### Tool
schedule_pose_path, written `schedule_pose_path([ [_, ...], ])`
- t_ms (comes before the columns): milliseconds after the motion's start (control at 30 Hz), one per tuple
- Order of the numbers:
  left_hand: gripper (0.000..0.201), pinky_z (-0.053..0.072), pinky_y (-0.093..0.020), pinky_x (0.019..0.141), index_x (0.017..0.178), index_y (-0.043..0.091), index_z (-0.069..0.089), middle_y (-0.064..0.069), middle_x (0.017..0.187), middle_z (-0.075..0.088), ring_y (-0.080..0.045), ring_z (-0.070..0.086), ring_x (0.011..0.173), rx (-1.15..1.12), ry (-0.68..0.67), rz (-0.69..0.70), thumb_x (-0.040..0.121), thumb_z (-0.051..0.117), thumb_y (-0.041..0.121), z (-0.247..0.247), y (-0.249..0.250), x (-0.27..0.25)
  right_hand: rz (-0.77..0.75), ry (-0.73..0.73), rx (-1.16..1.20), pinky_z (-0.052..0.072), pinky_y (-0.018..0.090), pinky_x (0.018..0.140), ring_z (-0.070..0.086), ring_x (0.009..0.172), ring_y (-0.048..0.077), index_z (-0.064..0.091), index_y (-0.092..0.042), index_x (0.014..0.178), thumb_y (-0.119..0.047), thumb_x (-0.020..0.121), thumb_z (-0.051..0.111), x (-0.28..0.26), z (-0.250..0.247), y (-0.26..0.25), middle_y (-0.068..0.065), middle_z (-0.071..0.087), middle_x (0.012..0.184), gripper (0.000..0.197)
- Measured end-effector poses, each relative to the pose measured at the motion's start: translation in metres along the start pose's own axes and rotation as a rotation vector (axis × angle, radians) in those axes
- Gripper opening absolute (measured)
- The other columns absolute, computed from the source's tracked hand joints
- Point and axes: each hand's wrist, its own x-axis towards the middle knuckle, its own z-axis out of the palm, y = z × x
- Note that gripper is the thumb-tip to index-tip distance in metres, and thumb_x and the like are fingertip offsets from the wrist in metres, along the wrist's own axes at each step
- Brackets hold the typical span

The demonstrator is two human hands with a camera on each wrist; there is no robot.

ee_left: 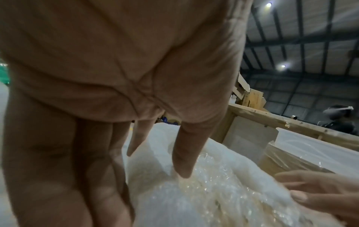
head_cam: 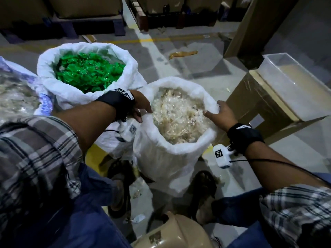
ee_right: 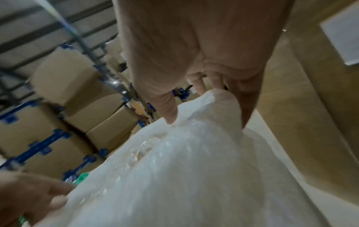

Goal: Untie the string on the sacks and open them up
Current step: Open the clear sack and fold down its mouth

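Observation:
An open white sack full of clear and beige packets stands on the floor between my feet. My left hand grips its left rim, with the thumb inside and the fingers down the outside. At the right rim my right hand pinches the fabric between thumb and fingers. Behind it to the left, a second white sack stands open and holds green packets. No string shows on either sack.
A third sack of clear packets lies at the far left. A cardboard box with a clear plastic tub on top stands right of the sack. A beige plastic container is near my knees. Boxes on pallets line the back.

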Motion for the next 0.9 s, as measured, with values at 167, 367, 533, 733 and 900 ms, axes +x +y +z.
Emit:
schedule_pose_path([
  [167, 0.033, 0.057, -0.034, 0.084, 0.121, 0.001, 0.062, -0.019, 0.1, 0.071, -0.031, 0.07, 0.091, 0.126, 0.241, 0.277, 0.092, 0.067, 0.017, 0.006, 0.005, 0.007, -0.053, 0.045, -0.189, 0.046, 0.035, 0.095, 0.058, 0.118, 0.038, 0.056, -0.013, 0.134, -0.027, 0.095, 0.058, 0.007, -0.004, -0.007, 0.02, 0.063, 0.127, 0.041],
  [367, 0.039, 0.06, -0.043, 0.073, 0.131, 0.007, 0.054, -0.024, 0.101, 0.061, -0.026, 0.06, 0.068, -0.457, 0.351, 0.514, 0.093, 0.064, 0.007, 0.0, 0.017, 0.016, 0.021, 0.159, -0.296, 0.05, 0.04, 0.09, 0.062, 0.106, 0.044, 0.065, -0.01, 0.118, -0.017, 0.082, 0.051, 0.003, -0.036, -0.016, 0.027, 0.064, 0.117, 0.04],
  [533, 0.044, 0.053, -0.047, 0.091, 0.131, 0.017, 0.046, -0.018, 0.112, 0.056, -0.03, 0.061, 0.097, -0.055, 0.085, 0.254, 0.092, 0.066, 0.012, 0.002, 0.02, 0.002, 0.078, -0.077, -0.397, 0.05, 0.034, 0.078, 0.062, 0.102, 0.038, 0.064, -0.002, 0.113, -0.022, 0.082, 0.062, -0.001, -0.027, -0.008, 0.025, 0.064, 0.116, 0.037],
  [733, 0.066, 0.053, -0.044, 0.079, 0.142, 0.026, 0.038, -0.015, 0.112, 0.054, -0.022, 0.057, 0.077, -0.311, -0.027, 0.445, 0.089, 0.052, -0.012, 0.016, 0.012, 0.002, 0.018, -0.07, -0.228, 0.044, 0.033, 0.089, 0.056, 0.12, 0.038, 0.045, -0.009, 0.14, -0.015, 0.089, 0.063, -0.004, -0.012, -0.002, 0.021, 0.058, 0.131, 0.054],
  [900, 0.068, 0.046, -0.029, 0.065, 0.15, 0.02, 0.034, -0.013, 0.108, 0.053, -0.015, 0.047, 0.064, -0.593, 0.034, 0.551, 0.091, 0.043, -0.014, 0.003, 0.013, 0.007, 0.033, 0.22, 0.061, 0.047, 0.022, 0.084, 0.064, 0.105, 0.025, 0.071, -0.013, 0.119, 0.0, 0.083, 0.05, 0.002, -0.035, -0.007, 0.013, 0.071, 0.114, 0.044],
])
